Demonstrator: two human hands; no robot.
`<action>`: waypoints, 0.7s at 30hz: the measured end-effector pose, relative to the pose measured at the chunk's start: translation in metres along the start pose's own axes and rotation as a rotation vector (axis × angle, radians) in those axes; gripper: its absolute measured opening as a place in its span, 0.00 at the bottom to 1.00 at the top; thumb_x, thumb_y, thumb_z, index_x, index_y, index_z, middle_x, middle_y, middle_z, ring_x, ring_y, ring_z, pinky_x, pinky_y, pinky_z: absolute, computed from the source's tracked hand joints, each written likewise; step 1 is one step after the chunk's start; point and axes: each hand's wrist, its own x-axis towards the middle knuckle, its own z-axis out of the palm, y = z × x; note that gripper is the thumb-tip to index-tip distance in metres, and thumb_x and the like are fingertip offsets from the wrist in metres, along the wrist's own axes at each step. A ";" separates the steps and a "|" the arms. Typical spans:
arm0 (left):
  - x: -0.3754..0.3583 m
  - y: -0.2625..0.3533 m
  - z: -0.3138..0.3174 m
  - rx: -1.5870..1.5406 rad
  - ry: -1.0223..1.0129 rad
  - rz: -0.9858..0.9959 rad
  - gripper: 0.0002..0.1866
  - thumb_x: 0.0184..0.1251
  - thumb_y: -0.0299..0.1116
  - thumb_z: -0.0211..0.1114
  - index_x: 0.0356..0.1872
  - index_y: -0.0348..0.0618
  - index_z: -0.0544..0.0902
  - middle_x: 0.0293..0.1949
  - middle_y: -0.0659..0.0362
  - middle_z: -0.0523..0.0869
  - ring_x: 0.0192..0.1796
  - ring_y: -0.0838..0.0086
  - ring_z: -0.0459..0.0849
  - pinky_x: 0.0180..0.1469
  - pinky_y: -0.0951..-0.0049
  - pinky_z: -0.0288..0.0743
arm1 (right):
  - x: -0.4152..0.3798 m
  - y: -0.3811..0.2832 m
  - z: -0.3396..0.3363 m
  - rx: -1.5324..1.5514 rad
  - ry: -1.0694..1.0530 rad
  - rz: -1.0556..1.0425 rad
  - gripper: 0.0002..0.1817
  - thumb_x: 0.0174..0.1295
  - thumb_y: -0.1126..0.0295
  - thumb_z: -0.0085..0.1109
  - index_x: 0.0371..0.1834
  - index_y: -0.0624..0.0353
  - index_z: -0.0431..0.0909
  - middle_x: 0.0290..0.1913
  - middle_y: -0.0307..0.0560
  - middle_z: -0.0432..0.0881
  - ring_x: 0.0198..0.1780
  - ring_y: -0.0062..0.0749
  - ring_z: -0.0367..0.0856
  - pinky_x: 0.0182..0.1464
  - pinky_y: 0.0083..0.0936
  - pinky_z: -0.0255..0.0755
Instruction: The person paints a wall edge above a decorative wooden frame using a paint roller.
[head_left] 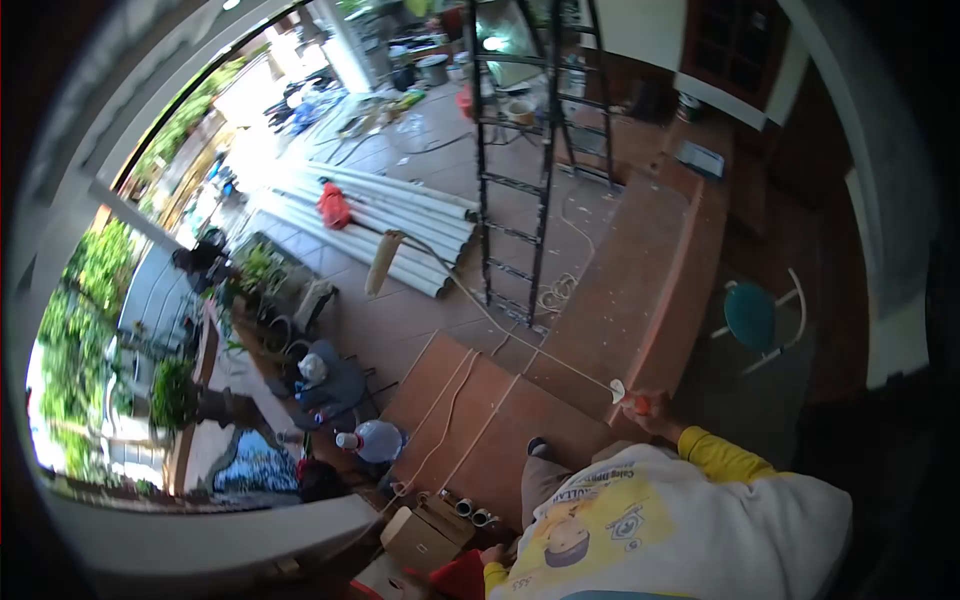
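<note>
My right hand (652, 413), at the end of a yellow sleeve, is closed around an orange handle (637, 404). A small flat white head (617, 390) shows just beyond the handle. From there a thin pale line (570, 368) runs over the brown tiled step toward a tan paint roller (382, 263) near the pipes. Low in the view, my left hand (491, 554) is beside a red item (461, 577) and an opened cardboard box (425, 535). Its fingers are mostly hidden, and I cannot tell whether it holds anything.
A black stepladder (517, 185) stands ahead. Long white pipes (400, 215) lie on the floor with a red cloth (333, 205) on them. Cords cross the brown step (520, 420), near a large clear bottle (380, 441). A green-seated chair (750, 315) is at right.
</note>
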 end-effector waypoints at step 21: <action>0.233 0.424 -0.266 -0.491 0.151 0.614 0.15 0.61 0.32 0.69 0.19 0.37 0.75 0.16 0.52 0.81 0.15 0.71 0.79 0.13 0.71 0.70 | -0.171 0.181 -0.117 0.058 1.018 0.855 0.19 0.51 0.58 0.71 0.38 0.62 0.81 0.33 0.51 0.85 0.37 0.41 0.85 0.40 0.39 0.76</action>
